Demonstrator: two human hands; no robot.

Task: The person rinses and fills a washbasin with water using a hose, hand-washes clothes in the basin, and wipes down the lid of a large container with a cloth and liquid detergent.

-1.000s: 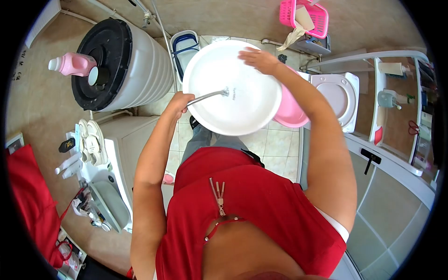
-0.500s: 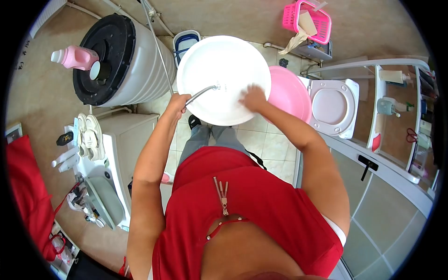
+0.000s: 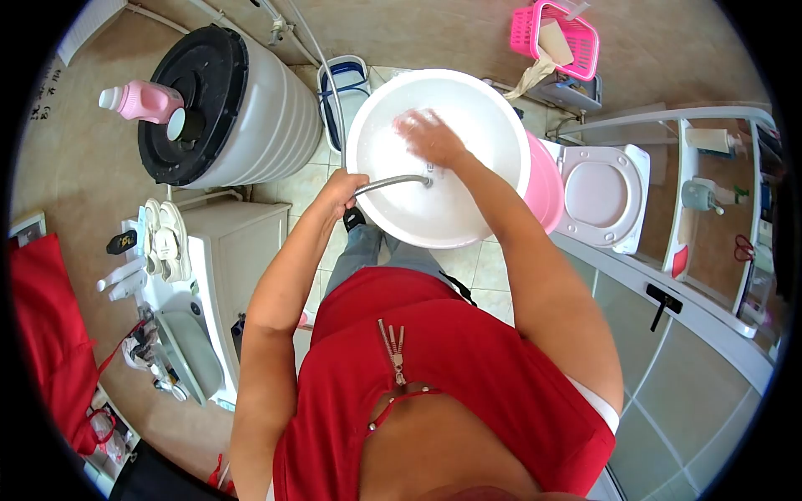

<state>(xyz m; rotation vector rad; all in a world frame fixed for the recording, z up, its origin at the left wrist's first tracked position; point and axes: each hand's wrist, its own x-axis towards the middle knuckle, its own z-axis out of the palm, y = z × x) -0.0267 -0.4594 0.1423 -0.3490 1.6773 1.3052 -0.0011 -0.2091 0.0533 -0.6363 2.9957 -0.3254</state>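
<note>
My left hand point(image 3: 344, 189) is closed around a grey flexible hose point(image 3: 388, 183), at the near left rim of a large white basin point(image 3: 501, 209). The hose's end points into the basin, near its middle. Over the basin's inner surface is my right hand point(image 3: 432, 139), its fingers stretched out, wet and slightly blurred. Whether its fingertips touch the basin I cannot tell. Partly hidden by the white basin, a pink tub point(image 3: 547, 184) stands to its right.
A big white barrel point(image 3: 271, 117) with a black lid stands on the left, a pink bottle point(image 3: 150, 102) on top. Right of the pink tub is a toilet point(image 3: 603, 196). A pink basket point(image 3: 523, 33) hangs on the far wall. Shelves point(image 3: 678, 184) line the right side.
My right hand has swept from the basin's right side to its far middle. The white basin now covers more of the pink tub. My left hand keeps its hold on the hose.
</note>
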